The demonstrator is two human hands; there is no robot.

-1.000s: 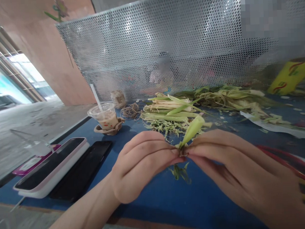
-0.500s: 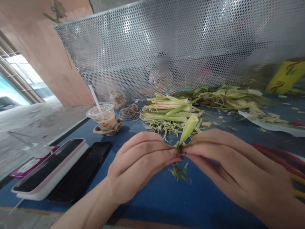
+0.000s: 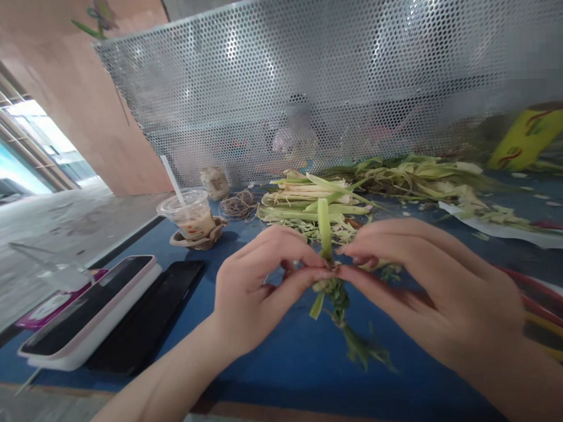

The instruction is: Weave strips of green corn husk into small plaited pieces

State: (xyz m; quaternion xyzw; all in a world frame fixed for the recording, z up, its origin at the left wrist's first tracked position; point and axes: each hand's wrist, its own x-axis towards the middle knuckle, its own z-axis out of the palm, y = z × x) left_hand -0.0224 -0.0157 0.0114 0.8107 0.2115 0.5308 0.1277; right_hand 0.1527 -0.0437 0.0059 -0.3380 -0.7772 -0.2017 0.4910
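Note:
Held over the front of the blue table is a small bundle of green corn husk (image 3: 338, 295). One pale strip (image 3: 325, 225) stands upright from its top, and a leafy tail hangs down at the lower right. My left hand (image 3: 261, 288) is closed, thumb and forefinger pinching the bundle at the base of the strip. From the other side my right hand (image 3: 432, 292) meets it, thumb against the same spot and forefinger bent just above. Fingertips partly hide the join. Behind my hands lies a pile of cut husk strips (image 3: 304, 204).
On the left, a phone in a pale case (image 3: 93, 310), a black phone (image 3: 151, 314) and an iced drink (image 3: 196, 223) stand near a coil of twine (image 3: 239, 204). Yellow-and-red scissors (image 3: 556, 343) lie at right. A perforated metal screen (image 3: 327, 68) closes the back.
The upright strip has swung from leaning right to nearly vertical. More of the bundle and its tail shows below my hands. My fingers have shifted, and my right forefinger has lifted from my thumb.

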